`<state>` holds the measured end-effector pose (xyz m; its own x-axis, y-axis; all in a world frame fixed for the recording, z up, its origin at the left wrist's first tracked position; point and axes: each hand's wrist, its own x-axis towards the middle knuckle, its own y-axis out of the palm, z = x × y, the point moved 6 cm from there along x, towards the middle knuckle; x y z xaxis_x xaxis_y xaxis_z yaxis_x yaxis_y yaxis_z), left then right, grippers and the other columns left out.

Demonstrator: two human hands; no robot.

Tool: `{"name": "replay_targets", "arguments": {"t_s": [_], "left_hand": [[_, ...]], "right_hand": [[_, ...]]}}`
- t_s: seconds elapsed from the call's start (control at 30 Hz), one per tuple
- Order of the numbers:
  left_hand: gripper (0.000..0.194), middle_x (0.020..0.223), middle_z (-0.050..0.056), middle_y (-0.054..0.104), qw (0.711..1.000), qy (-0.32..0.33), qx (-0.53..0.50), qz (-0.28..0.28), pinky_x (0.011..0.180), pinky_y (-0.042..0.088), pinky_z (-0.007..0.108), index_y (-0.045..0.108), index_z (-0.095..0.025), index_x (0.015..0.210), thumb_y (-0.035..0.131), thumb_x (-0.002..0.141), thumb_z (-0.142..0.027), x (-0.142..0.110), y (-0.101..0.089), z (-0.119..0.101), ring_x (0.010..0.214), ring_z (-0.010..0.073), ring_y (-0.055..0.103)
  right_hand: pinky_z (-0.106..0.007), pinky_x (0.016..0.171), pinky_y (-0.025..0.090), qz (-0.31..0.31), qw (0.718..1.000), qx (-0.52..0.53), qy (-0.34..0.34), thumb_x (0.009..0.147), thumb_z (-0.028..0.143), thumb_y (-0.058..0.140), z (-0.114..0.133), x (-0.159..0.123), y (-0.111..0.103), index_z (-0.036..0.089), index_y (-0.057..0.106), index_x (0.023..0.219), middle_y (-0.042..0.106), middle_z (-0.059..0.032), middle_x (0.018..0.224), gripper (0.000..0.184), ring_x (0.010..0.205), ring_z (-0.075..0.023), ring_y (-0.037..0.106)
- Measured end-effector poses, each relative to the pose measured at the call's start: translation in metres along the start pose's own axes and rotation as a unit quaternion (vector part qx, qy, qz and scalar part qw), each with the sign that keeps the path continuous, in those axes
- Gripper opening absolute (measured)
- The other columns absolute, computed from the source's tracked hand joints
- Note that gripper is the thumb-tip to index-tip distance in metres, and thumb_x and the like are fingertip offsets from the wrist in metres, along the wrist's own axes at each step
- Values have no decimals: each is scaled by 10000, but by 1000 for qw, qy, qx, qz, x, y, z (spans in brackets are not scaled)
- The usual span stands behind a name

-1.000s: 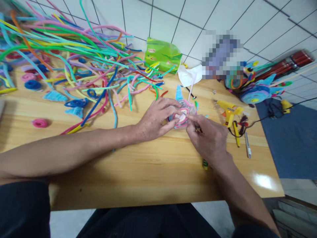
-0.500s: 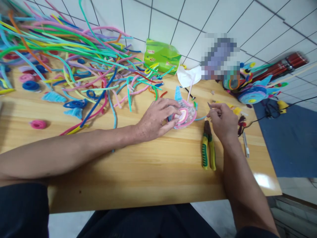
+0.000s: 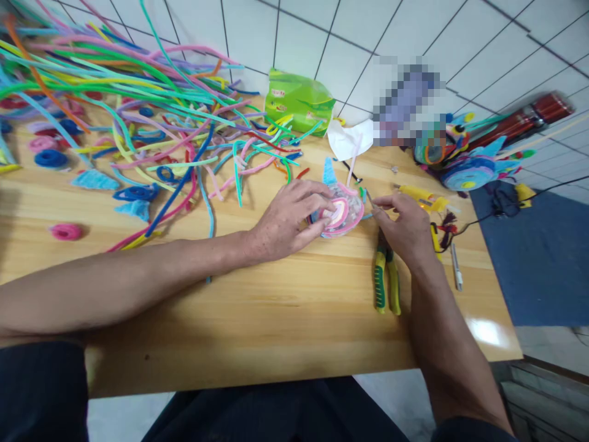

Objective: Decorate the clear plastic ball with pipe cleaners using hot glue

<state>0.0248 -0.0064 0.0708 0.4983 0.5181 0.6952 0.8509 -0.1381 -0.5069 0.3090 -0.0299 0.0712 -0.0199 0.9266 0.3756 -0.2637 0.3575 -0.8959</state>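
Note:
My left hand (image 3: 294, 215) rests over a round pink and clear craft piece (image 3: 352, 216), its curved fingers gripping the coiled left part. A light blue fuzzy cone (image 3: 329, 171) and a pale pink pipe cleaner (image 3: 354, 161) stick up from this piece. Close to its right edge, my right hand (image 3: 401, 227) is closed in a pinch on a small thin pointed tool (image 3: 369, 197), whose exact kind I cannot make out. A light blue strip lies under the tool's tip. Pliers (image 3: 386, 279) with green and yellow handles lie just below my right hand.
Many coloured pipe cleaners (image 3: 151, 104) are heaped at the left. A green packet (image 3: 299, 101) leans on the tiled wall. To the right are a yellow glue gun (image 3: 423, 197), a pen-like white tool (image 3: 456, 267), a finished blue fish-like craft (image 3: 469, 174) and a red flask (image 3: 524, 120).
My right hand has moved left, bringing the small pointed tool to the craft piece's right edge and uncovering more of the glue gun. My left hand stays on the piece.

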Motion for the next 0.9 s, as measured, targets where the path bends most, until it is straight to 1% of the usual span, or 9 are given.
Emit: {"name": "replay_targets", "arguments": {"t_s": [0.1,0.23,0.33,0.43,0.53,0.6,0.7,0.8,0.9], "left_hand": [[143,1317,120,780,1000,3,-2,-8,1105,538,464,699,-222,1189,647,1075,-291,0,-1,0,1259,256,708],[138,1315,113,786,1000,-4,-4,-1,1107,544,479,701,-228,1185,647,1072,-287,1,0,1,1263,259,711],[148,1320,115,784,1000,4,-6,-4,1107,547,481,698,-222,1201,642,1075,-274,1,-1,0,1267,257,712],[149,1323,112,781,1000,14,-3,-9,1108,551,480,690,-223,1209,641,1075,-265,1,-1,-1,1276,255,712],[158,1309,111,777,999,36,-5,-26,1103,557,472,677,-221,1218,653,1063,-238,0,-2,-1,1286,254,712],[174,1310,112,773,999,44,-10,-31,1098,562,471,672,-225,1226,663,1053,-227,-1,-2,-1,1288,257,712],[181,1319,111,770,999,37,-11,-23,1103,563,480,669,-233,1231,663,1050,-222,0,-1,1,1286,259,715],[148,1293,102,779,999,29,-11,-22,1108,561,476,673,-232,1201,667,1053,-228,2,-3,2,1271,253,723],[118,1273,98,784,999,23,-12,-23,1104,559,472,681,-231,1176,667,1061,-252,3,-4,2,1254,249,727]], "right_hand": [[-417,854,598,50,998,-8,26,918,285,682,10,-3,-4,249,812,1015,815,-64,924,166,859,-258,742],[-403,782,593,56,997,-7,47,889,286,730,15,-9,-14,241,791,971,791,-41,833,111,785,-249,731],[-412,797,614,23,999,48,-1,928,301,735,36,-13,-25,252,790,1030,804,-42,907,125,797,-240,739],[-437,868,630,-32,993,98,-62,972,326,756,70,-17,-34,268,781,1127,826,-68,1072,168,942,-261,769],[-462,942,628,-74,983,128,-108,1001,341,753,101,-22,-35,273,764,1200,830,-85,1180,210,1090,-283,771],[-470,965,625,-85,982,129,-109,1011,338,741,106,-24,-33,269,765,1195,835,-87,1185,198,1116,-285,770],[-434,878,633,-88,989,118,-35,1001,336,720,83,-23,-31,262,782,1128,845,-68,1082,159,994,-261,784],[-410,805,629,-86,989,94,80,963,359,700,36,-19,-34,239,796,1063,845,-67,984,184,858,-245,778],[-423,826,633,-60,983,65,162,916,382,694,-4,-13,-34,225,796,1024,854,-86,989,216,830,-251,776]]}}
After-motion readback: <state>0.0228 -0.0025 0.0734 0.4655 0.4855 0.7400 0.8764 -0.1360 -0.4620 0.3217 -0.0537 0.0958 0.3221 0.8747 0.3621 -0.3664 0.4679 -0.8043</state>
